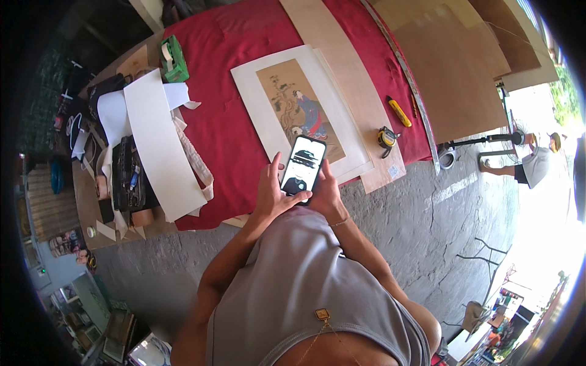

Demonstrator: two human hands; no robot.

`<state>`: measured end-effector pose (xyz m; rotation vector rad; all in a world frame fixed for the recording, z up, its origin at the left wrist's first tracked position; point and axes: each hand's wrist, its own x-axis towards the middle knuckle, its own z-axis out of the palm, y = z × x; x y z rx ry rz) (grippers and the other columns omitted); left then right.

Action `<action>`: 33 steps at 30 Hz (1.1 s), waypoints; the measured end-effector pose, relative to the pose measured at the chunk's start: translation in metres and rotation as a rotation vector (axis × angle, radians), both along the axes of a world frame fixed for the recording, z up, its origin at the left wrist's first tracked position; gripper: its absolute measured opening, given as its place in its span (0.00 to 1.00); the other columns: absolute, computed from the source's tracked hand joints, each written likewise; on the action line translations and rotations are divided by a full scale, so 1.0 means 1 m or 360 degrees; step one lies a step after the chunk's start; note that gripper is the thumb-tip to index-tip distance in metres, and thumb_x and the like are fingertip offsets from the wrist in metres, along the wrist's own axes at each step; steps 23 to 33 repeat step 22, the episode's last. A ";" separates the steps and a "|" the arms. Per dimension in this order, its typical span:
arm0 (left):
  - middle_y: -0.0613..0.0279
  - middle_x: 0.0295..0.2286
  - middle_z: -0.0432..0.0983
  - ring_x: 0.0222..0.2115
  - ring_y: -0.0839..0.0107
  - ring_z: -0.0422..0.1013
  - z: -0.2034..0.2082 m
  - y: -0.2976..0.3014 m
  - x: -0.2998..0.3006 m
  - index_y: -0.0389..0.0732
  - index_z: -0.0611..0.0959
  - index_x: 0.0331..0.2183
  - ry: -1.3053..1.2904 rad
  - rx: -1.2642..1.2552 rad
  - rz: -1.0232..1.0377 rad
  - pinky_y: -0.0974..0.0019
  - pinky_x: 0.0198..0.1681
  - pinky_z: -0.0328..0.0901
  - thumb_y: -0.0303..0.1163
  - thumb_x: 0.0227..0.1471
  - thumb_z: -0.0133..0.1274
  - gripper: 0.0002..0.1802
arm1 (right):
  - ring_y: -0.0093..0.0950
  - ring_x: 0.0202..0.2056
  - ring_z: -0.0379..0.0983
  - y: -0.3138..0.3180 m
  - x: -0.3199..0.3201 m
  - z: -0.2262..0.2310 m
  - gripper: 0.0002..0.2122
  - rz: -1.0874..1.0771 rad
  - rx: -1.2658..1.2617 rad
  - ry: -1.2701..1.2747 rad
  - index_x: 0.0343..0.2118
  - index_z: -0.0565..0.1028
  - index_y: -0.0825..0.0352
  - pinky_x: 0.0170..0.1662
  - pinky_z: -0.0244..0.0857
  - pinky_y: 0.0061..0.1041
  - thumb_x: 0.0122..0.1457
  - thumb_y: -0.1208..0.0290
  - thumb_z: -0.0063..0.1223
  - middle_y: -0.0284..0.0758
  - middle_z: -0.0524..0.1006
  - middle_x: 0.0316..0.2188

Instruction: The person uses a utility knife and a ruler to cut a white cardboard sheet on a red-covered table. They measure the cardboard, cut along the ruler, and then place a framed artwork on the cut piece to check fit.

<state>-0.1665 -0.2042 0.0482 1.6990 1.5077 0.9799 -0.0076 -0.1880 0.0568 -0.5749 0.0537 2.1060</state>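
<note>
A smartphone [303,165] with a lit screen is held in front of my body, at the near edge of the table. My left hand [272,190] grips its left side, with the thumb lying across the lower screen. Around the right edge curl the fingers of my right hand [326,190]. Just beyond the phone lies a picture print [300,110] of a robed figure beside a tree, set on a white mat board [247,76]. The phone covers the print's lower corner.
Red cloth [213,122] covers the table. Right of the print are a wooden board [342,67], a tape measure [386,138], a yellow utility knife [399,111] and a long metal ruler [421,116]. Leftward lie a white board strip [162,146], a toolbox [128,174] and a green tape dispenser [174,60]. A person [537,161] is far right.
</note>
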 end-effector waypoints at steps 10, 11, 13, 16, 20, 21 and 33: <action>0.48 0.42 0.67 0.44 0.57 0.65 -0.075 -0.011 0.003 0.33 0.65 0.55 -0.0033 -0.0416 0.0318 0.57 0.45 0.63 0.51 0.37 0.68 0.50 | 0.41 0.54 0.67 -0.047 0.143 -0.033 0.28 -0.0662 -0.0209 -0.0148 0.54 0.69 0.64 0.59 0.56 0.47 0.64 0.44 0.32 0.41 0.71 0.52; 0.48 0.43 0.67 0.44 0.56 0.65 -0.085 -0.012 0.004 0.33 0.65 0.54 0.0046 -0.0445 0.0366 0.55 0.46 0.63 0.51 0.37 0.68 0.50 | 0.41 0.54 0.66 -0.048 0.160 -0.037 0.28 -0.0727 -0.0250 -0.0098 0.53 0.70 0.64 0.60 0.55 0.47 0.64 0.44 0.33 0.41 0.71 0.53; 0.47 0.43 0.67 0.45 0.55 0.65 -0.106 -0.016 0.006 0.33 0.66 0.54 0.0209 -0.0510 0.0468 0.53 0.46 0.63 0.51 0.37 0.68 0.49 | 0.41 0.54 0.66 -0.048 0.189 -0.040 0.28 -0.0784 -0.0236 -0.0140 0.53 0.70 0.63 0.60 0.55 0.46 0.64 0.43 0.33 0.41 0.72 0.52; 0.48 0.43 0.67 0.45 0.52 0.66 -0.095 -0.008 0.024 0.36 0.68 0.53 0.0547 -0.0608 0.0620 0.51 0.46 0.64 0.55 0.37 0.65 0.48 | 0.41 0.55 0.65 -0.042 0.227 -0.036 0.29 -0.0837 -0.0255 -0.0257 0.55 0.67 0.65 0.60 0.55 0.45 0.64 0.44 0.32 0.40 0.71 0.53; 0.50 0.44 0.68 0.45 0.51 0.67 -0.087 0.002 0.048 0.39 0.70 0.52 0.0803 -0.0695 0.0845 0.48 0.43 0.65 0.59 0.36 0.63 0.47 | 0.42 0.57 0.63 -0.030 0.260 -0.026 0.31 -0.0902 -0.0178 -0.0399 0.59 0.60 0.68 0.60 0.55 0.45 0.65 0.45 0.31 0.40 0.65 0.58; 0.50 0.45 0.68 0.45 0.51 0.67 -0.084 0.004 0.054 0.39 0.70 0.52 0.0840 -0.0708 0.0892 0.47 0.43 0.65 0.60 0.36 0.63 0.47 | 0.42 0.58 0.61 -0.028 0.269 -0.025 0.31 -0.0883 -0.0128 -0.0371 0.60 0.58 0.68 0.61 0.53 0.45 0.65 0.45 0.31 0.40 0.64 0.58; 0.50 0.48 0.66 0.47 0.52 0.66 -0.080 0.007 0.058 0.43 0.69 0.54 0.0847 -0.0828 0.0931 0.47 0.47 0.63 0.61 0.36 0.63 0.48 | 0.42 0.59 0.60 -0.025 0.277 -0.024 0.32 -0.0864 -0.0078 -0.0342 0.62 0.56 0.67 0.61 0.52 0.45 0.65 0.45 0.31 0.40 0.63 0.59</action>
